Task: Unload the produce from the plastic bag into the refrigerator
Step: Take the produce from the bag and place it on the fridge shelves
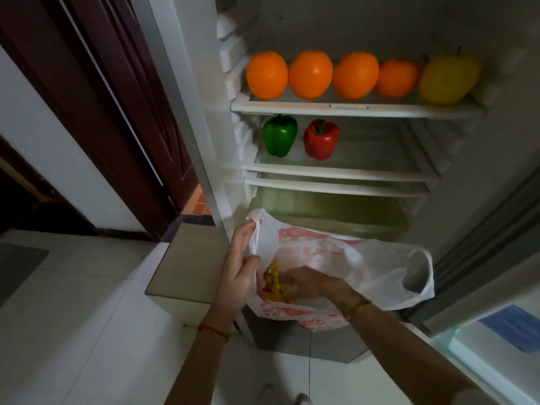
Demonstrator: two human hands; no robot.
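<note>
the left hand (238,267) pinches the plastic bag (365,267) rim at nine o'clock, holding it open so the right hand (306,280) can close around yellow produce (274,283) inside.

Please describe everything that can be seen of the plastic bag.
The plastic bag is thin, white and half see-through, with red print on its sides. It hangs open in front of the lowest part of the refrigerator. The left hand grips its left edge and handle, holding the mouth open. The right hand reaches inside, at a yellow item I cannot identify. The right handle loop hangs free.
</note>
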